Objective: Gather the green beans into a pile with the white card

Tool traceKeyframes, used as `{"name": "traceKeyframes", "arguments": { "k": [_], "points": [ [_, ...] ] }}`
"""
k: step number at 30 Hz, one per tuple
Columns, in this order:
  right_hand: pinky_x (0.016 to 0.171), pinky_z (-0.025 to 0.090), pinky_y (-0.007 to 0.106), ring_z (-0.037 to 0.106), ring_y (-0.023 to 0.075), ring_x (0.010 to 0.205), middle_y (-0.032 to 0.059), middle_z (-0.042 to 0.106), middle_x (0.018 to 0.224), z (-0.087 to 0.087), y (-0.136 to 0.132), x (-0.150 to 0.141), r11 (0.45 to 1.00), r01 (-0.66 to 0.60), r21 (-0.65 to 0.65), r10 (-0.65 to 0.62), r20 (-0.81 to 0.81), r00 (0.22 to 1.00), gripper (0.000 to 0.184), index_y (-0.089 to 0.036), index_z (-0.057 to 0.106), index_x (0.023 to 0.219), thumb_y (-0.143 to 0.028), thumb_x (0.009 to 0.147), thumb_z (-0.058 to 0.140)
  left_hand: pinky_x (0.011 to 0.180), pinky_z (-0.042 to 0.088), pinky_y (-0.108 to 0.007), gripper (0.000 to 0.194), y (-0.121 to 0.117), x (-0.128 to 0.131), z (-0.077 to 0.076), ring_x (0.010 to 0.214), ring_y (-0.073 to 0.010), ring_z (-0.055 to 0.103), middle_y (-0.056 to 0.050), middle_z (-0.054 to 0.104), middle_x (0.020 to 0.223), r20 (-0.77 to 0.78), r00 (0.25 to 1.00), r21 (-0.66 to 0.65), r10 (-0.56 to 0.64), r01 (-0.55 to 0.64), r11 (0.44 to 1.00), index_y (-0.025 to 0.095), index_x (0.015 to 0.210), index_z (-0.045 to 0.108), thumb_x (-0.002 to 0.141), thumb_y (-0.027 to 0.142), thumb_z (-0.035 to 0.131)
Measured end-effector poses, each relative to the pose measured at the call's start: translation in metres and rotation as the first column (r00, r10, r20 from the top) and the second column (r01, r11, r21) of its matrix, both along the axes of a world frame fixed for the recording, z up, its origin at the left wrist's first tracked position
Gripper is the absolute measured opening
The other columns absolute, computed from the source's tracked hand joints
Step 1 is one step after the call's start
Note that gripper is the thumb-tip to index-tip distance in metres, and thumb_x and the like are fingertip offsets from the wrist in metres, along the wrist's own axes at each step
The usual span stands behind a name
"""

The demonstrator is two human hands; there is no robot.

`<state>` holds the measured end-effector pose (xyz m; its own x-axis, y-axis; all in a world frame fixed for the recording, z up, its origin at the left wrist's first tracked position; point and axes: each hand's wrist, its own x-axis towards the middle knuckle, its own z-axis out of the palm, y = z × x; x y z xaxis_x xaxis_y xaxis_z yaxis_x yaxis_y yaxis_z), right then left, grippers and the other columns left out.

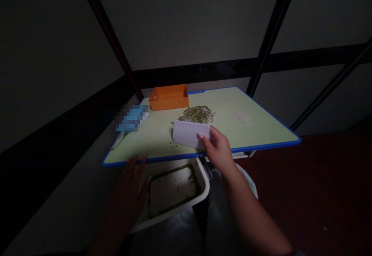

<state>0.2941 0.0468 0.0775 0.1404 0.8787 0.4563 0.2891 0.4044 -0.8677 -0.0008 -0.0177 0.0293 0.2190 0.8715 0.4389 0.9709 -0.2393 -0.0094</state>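
My right hand [217,147] grips a flat white scraper [187,134] by its right end, thumb across its face. The scraper is tilted over the pale green table [255,120] near the front edge. Just behind it lies a loose heap of small green beans [199,114], with several strays around the scraper's left end. My left hand [128,186] is in shadow, fingers stretched out toward the table's front edge, holding nothing that I can see. Beside it, below the tabletop, a white bin [205,186] has green beans along the edges of its floor.
An orange tray [170,102] stands at the back left of the table. A blue, blurred-out object [133,117] with a white cord is at the left edge. A patch of pale grains [243,117] lies to the right. A wall [192,23] rises directly behind.
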Motion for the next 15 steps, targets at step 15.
{"name": "traceKeyframes", "arguments": {
  "k": [15],
  "points": [
    [0.059,0.039,0.026,0.056,0.0187,0.068,0.0004,0.061,0.07,0.0037,-0.0044,-0.0027,1.0,0.012,0.005,-0.012,0.002,1.0,0.015,-0.021,0.059,0.085,-0.034,0.09,0.052,0.114,0.041,-0.05,0.061,-0.0005,0.001,-0.0001,0.147,-0.029,0.033,-0.013,0.031,0.161,0.015,1.0,0.009,0.013,-0.013,1.0,0.024,0.152,0.029,0.093,0.042,0.035]
  ]
}}
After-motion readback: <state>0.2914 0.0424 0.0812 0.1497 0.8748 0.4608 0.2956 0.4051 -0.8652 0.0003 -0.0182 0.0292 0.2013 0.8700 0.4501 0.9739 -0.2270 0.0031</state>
